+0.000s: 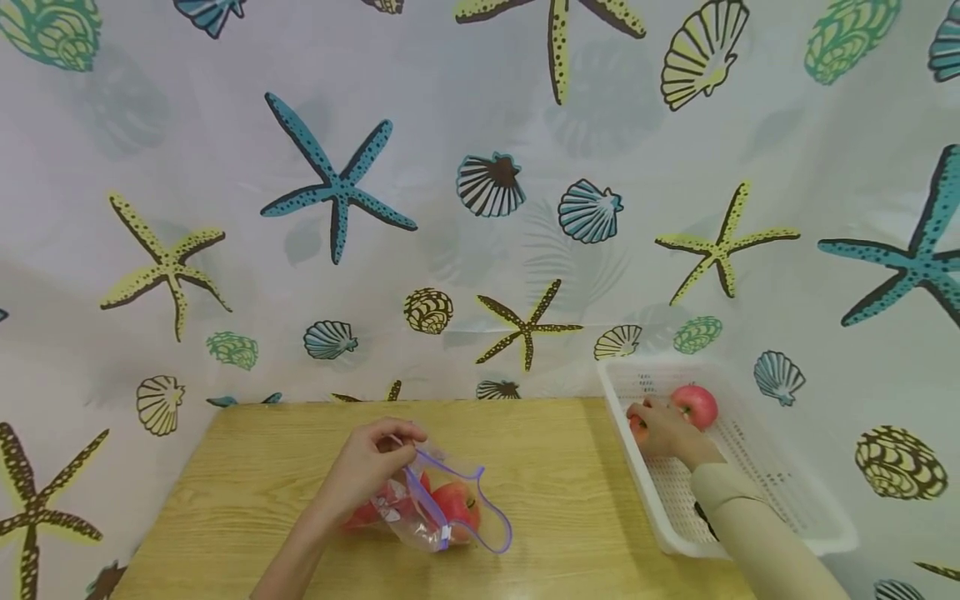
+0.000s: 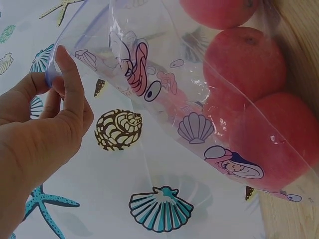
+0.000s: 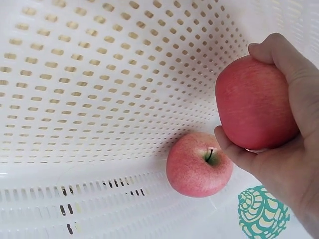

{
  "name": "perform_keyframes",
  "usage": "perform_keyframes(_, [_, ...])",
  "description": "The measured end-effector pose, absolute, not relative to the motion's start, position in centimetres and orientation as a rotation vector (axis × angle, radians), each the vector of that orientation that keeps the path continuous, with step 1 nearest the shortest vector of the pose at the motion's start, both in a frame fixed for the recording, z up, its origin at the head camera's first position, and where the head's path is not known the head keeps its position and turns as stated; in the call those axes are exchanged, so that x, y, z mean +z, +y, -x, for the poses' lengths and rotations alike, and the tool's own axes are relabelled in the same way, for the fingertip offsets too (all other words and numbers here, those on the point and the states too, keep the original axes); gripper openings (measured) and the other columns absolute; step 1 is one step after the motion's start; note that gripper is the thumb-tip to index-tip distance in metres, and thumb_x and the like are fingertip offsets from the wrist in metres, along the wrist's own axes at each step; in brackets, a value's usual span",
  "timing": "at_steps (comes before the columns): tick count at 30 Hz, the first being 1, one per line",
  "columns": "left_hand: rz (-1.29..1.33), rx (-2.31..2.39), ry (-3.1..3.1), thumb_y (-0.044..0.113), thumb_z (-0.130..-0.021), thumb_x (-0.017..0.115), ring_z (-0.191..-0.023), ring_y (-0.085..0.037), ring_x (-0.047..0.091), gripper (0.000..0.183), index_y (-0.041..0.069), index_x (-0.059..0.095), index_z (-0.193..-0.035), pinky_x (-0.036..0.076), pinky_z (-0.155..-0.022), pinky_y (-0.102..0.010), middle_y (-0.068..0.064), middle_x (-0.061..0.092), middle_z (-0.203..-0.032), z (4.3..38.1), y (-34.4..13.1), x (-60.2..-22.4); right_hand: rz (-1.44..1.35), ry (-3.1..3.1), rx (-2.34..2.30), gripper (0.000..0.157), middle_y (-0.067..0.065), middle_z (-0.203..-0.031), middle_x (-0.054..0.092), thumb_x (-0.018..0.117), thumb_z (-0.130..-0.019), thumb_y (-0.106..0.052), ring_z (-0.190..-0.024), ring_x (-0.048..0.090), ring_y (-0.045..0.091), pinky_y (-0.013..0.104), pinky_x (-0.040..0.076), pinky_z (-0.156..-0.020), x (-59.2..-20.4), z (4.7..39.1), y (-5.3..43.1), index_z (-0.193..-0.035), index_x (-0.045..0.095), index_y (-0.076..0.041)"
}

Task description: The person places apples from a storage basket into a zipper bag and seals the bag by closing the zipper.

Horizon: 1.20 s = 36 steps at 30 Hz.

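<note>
My left hand (image 1: pixel 371 467) pinches the purple zip rim of a clear plastic zip bag (image 2: pixel 194 127) printed with shells and cartoon figures. Inside the bag lie several red apples (image 2: pixel 244 64), resting on the table, and its mouth gapes to the right in the head view. Over at the white basket (image 1: pixel 652 508), my right hand (image 1: pixel 667 433) grips a red apple (image 3: pixel 256 104), thumb on one side and fingers on the other. Another apple (image 3: pixel 199 164) sits beside it in the basket's far end.
The perforated basket stands at the right of the wooden table (image 1: pixel 555 467). A patterned sheet (image 1: pixel 450 250) with shells and starfish hangs behind the table and shows at both sides. A small dark thing (image 1: pixel 705 517) shows beside the right sleeve.
</note>
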<state>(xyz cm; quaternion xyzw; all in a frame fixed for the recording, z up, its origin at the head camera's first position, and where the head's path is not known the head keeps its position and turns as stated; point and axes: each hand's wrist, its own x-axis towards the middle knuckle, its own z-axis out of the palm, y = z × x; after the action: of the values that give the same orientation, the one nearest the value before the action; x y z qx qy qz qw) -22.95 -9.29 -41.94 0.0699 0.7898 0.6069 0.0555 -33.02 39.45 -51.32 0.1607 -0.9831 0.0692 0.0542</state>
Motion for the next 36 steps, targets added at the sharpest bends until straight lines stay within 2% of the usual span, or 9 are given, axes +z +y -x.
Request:
perform_keyframes(6, [-0.197, 1.825, 2.423, 0.004, -0.081, 0.064, -0.074, -0.016, 0.052, 0.018, 0.01, 0.069, -0.097, 0.053, -0.061, -0.029, -0.006, 0.058, -0.092, 22.2, -9.0, -41.0, -0.597, -2.887, 0.187, 0.035, 0.016, -0.092, 0.053, 0.07, -0.064, -0.015, -0.079, 0.052, 0.032, 0.049, 0.042, -0.069, -49.8, 32.8, 38.8, -0.098, 0.063, -0.01])
perform_keyframes(11, [-0.218, 1.814, 2.433, 0.007, -0.081, 0.065, -0.075, -0.017, 0.052, 0.018, 0.011, 0.07, -0.098, 0.051, -0.059, -0.026, -0.005, 0.059, -0.091, 22.4, -9.1, -41.6, -0.652, -2.84, 0.179, 0.039, 0.016, -0.093, 0.052, 0.073, -0.062, -0.014, -0.083, 0.052, 0.03, 0.049, 0.041, -0.072, -48.2, 32.7, 38.2, -0.099, 0.063, -0.008])
perform_keyframes(17, [-0.248, 1.814, 2.43, 0.006, -0.082, 0.064, -0.077, -0.019, 0.053, 0.017, 0.01, 0.069, -0.098, 0.052, -0.061, -0.026, -0.006, 0.059, -0.092, 22.4, -9.0, -41.6, -0.537, -2.982, 0.227, 0.056, 0.018, -0.107, 0.048, 0.081, -0.057, -0.019, -0.083, 0.048, 0.038, 0.043, 0.046, -0.062, -46.0, 32.2, 37.8, -0.108, 0.06, -0.011])
perform_keyframes(26, [-0.259, 1.799, 2.451, 0.006, -0.082, 0.064, -0.076, -0.018, 0.053, 0.015, 0.015, 0.07, -0.094, 0.051, -0.06, -0.025, -0.005, 0.059, -0.091, 22.1, -8.8, -41.6, -0.576, -2.929, 0.212, 0.057, 0.01, -0.105, 0.049, 0.077, -0.058, -0.019, -0.083, 0.046, 0.031, 0.033, 0.041, -0.062, -43.6, 31.3, 36.4, -0.112, 0.061, -0.013])
perform_keyframes(36, [-0.269, 1.813, 2.444, 0.005, -0.081, 0.063, -0.074, -0.018, 0.053, 0.016, 0.014, 0.07, -0.093, 0.053, -0.06, -0.027, -0.007, 0.059, -0.09, 21.9, -8.3, -41.7, -0.626, -2.926, 0.19, 0.058, 0.006, -0.109, 0.049, 0.075, -0.06, -0.023, -0.086, 0.046, 0.029, 0.029, 0.043, -0.059, -40.9, 29.7, 34.1, -0.116, 0.059, -0.019])
